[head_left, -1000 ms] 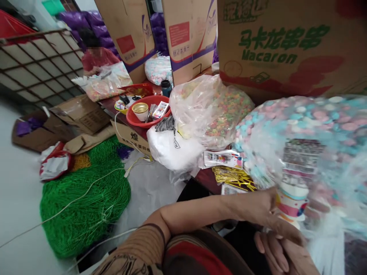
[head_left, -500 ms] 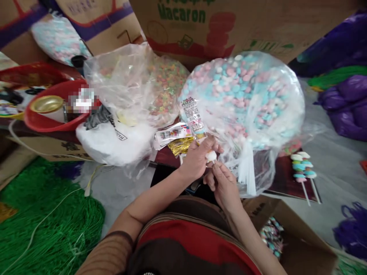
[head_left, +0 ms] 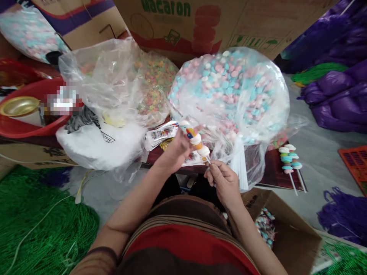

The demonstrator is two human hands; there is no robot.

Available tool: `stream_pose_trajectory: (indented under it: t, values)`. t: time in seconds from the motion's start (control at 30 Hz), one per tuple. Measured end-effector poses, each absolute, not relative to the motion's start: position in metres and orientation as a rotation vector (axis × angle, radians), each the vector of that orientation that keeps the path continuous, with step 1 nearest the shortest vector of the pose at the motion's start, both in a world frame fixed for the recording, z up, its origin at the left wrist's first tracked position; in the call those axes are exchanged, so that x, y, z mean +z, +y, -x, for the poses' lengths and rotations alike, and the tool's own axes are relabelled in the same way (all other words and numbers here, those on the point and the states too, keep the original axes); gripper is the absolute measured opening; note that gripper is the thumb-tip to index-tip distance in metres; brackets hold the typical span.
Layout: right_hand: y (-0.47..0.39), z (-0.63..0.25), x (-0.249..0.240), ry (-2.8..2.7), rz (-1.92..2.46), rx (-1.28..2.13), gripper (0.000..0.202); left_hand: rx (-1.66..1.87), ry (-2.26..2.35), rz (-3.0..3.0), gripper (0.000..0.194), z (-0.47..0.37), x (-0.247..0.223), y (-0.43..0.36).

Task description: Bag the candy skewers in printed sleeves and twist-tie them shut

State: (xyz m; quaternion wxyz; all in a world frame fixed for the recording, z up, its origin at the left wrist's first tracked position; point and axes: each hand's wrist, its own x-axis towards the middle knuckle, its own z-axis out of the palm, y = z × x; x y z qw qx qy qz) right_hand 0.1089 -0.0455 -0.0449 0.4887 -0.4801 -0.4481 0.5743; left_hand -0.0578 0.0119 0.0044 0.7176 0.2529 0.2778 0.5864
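Note:
My right hand (head_left: 223,176) is closed around the white stick of a marshmallow skewer (head_left: 203,151), which tilts up and to the left. White and orange pieces show on it, with a colourful printed part near the top; whether a clear wrapper covers it I cannot make out. Just left of the skewer is my left hand (head_left: 176,152), its fingers smeared by motion. Behind that hand lies a stack of printed wrappers (head_left: 162,133), partly over gold twist ties (head_left: 166,144). Two more marshmallow skewers (head_left: 286,157) rest at the table's right end.
A large clear bag of pastel marshmallows (head_left: 229,88) fills the table's back right. Left of it are a bag of small coloured rings (head_left: 156,89), a white bag (head_left: 100,147) and a red basin (head_left: 17,130). An open carton (head_left: 295,229) stands below right.
My left hand has come away from the skewer's top toward the left, uncovering more of its pieces. My right hand still grips the stick. The whole view has shifted slightly.

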Motion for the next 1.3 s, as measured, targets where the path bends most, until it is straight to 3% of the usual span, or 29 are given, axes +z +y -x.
stream_pose_trajectory:
  t: [0.23,0.43,0.6,0.77,0.97,1.17,1.3]
  values:
    - [-0.045,-0.114,-0.045,-1.232,1.284,1.175,0.031,1.590,0.758,-0.409,0.022,0.075,0.029,0.040]
    - [-0.046,-0.113,-0.043,-1.248,1.333,1.054,0.032,1.636,0.722,-0.250,0.020,0.062,0.024,0.038]
    - [-0.046,-0.111,-0.042,-1.242,1.308,1.244,0.042,1.608,0.645,-0.239,0.015,0.062,0.019,0.036]
    - [-0.045,-0.110,-0.048,-1.269,1.232,1.416,0.042,1.636,0.595,-0.339,0.020,0.060,0.016,0.033]
    - [-0.045,-0.108,-0.050,-1.439,1.340,1.007,0.028,1.639,0.681,-0.448,0.031,0.043,0.011,0.028]
    - [-0.036,-0.105,-0.049,-1.038,1.125,1.573,0.043,1.464,0.604,-0.526,0.048,0.046,0.007,0.020]
    - [-0.034,-0.109,-0.052,-1.005,1.092,1.621,0.041,1.428,0.552,-0.571,0.067,0.066,0.015,0.026]
